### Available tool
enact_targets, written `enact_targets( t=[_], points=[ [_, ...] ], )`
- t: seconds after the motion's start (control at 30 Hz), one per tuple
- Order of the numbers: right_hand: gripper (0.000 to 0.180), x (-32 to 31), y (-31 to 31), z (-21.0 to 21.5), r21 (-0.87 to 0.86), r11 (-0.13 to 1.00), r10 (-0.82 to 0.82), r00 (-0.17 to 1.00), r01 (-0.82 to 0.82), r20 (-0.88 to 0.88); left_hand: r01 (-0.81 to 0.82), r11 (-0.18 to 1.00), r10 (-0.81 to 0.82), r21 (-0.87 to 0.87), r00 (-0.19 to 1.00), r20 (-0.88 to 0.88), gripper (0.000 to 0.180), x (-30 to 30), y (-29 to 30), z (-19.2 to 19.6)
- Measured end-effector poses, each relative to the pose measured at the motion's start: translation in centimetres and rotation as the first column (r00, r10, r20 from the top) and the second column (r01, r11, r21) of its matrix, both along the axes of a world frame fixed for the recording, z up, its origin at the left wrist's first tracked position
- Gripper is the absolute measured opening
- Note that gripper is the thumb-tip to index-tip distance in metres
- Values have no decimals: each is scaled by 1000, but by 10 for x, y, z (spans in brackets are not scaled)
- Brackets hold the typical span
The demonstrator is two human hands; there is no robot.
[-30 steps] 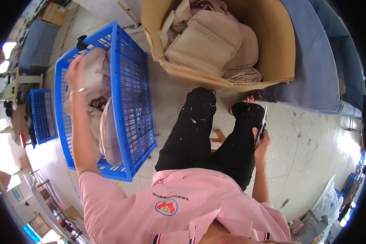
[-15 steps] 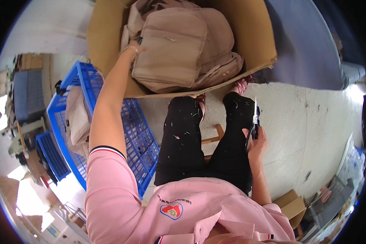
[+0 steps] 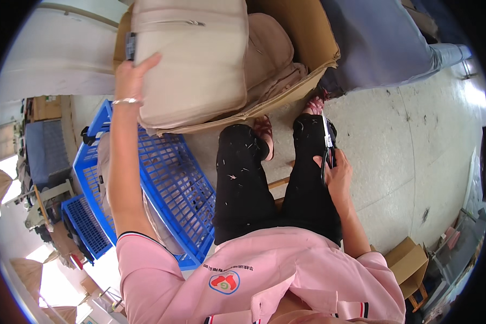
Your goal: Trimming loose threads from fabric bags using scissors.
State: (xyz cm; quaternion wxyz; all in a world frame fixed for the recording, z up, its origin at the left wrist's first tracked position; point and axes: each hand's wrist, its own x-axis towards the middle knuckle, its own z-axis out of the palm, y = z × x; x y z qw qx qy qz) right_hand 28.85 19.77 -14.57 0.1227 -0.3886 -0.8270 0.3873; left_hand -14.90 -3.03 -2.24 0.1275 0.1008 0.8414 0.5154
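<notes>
My left hand (image 3: 130,78) grips the side edge of a beige backpack (image 3: 194,75), its thumb lying on the front panel below a zipper. A small dark tag sticks out at that edge. The backpack leans up over the near left rim of a large cardboard box (image 3: 308,89). Deeper in the box lies another beige backpack (image 3: 270,40), partly covered by the first. Over my right thigh, my right hand (image 3: 339,171) is closed around the black handles of a pair of scissors (image 3: 327,137), blades pointing away from me.
On the left stands a blue plastic crate (image 3: 181,200) with a beige bag (image 3: 103,167) in it. Blue-grey cloth (image 3: 383,48) hangs at the far right. A small open carton (image 3: 407,264) sits at the lower right. Part of a wooden stool shows between my legs.
My left hand has lifted the backpack up and to the left, closer to me and partly out of the box. The scissors stay in my right hand.
</notes>
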Motion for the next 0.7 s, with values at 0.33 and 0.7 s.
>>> enact_targets(
  t=[0.33, 0.7],
  points=[
    [32, 15, -22, 41, -385, 912, -213, 965, 139, -155, -338, 745, 271, 575, 941, 202, 55, 164, -97, 98],
    [30, -30, -32, 68, -266, 955, 20, 926, -129, -376, -604, 658, 272, 451, 748, 605, 32, 310, -135, -69]
  ],
)
